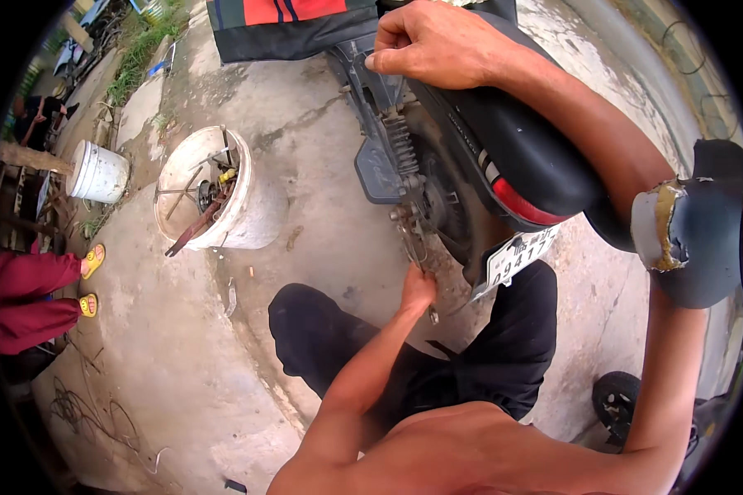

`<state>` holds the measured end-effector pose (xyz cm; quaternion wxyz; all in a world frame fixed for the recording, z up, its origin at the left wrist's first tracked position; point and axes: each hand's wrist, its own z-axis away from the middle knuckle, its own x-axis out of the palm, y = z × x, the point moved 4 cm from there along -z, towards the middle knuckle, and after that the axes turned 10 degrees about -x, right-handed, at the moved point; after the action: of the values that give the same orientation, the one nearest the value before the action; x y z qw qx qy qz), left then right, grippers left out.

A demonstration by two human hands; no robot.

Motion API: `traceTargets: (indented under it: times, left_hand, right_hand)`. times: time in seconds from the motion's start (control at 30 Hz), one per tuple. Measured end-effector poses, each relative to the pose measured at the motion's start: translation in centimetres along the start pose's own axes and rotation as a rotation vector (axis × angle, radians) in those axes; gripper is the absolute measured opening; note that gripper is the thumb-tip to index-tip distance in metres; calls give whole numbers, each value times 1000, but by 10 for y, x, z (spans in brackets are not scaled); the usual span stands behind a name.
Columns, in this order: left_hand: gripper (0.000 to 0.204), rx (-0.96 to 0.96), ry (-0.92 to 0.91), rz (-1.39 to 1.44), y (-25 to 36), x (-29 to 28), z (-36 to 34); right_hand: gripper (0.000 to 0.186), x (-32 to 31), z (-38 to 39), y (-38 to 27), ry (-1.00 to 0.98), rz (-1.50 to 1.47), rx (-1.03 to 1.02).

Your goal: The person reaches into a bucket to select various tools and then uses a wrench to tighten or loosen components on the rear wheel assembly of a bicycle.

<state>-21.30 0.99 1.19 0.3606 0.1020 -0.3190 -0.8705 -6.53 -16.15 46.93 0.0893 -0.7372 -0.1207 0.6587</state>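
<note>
Low at the motorbike's rear wheel point(446, 194), my left hand point(418, 289) is closed around a metal wrench point(433, 314). Its upper end reaches the wheel's axle area, beside the coil spring shock absorber point(399, 140). Where exactly the tool meets the hardware is too small to tell. Over the front part of the black seat point(520, 124), my right hand point(437, 45) has its fingers curled in. Whether anything lies inside those fingers is hidden. My knees are spread around the bike's rear end, next to the red tail light point(524, 198) and the number plate point(520, 257).
A large white bucket point(252, 202) holding metal tools and parts stands left of the bike. Farther left are a smaller white bucket point(101, 172) and a person in maroon trousers point(33, 289). Cable point(78, 408) lies at lower left; a small wheel point(617, 400) shows at lower right.
</note>
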Motion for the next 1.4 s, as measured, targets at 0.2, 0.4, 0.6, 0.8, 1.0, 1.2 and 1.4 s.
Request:
traceTargets:
  times: [0.2, 0.4, 0.6, 0.8, 1.0, 1.2, 1.4]
  left_hand:
    - [13, 524, 307, -243, -33, 1, -55]
    - [17, 550, 320, -216, -51, -6, -98]
    - [15, 141, 2, 257, -56, 9, -84]
    - [15, 252, 188, 402, -27, -23, -28]
    - [16, 650, 199, -257, 36, -83, 28]
    - [21, 560, 397, -321, 41, -151, 16]
    - [36, 293, 476, -633, 91, -224, 25]
  right_hand:
    - [41, -1, -3, 2, 35, 28, 25]
    - [32, -4, -1, -2, 29, -87, 20]
    - [29, 13, 0, 25, 138, -131, -61]
    - [32, 15, -6, 17, 130, -29, -67]
    - [32, 24, -13, 11, 115, -6, -95]
    - [27, 13, -6, -7, 78, -57, -21]
    - [22, 14, -8, -5, 80, -76, -38]
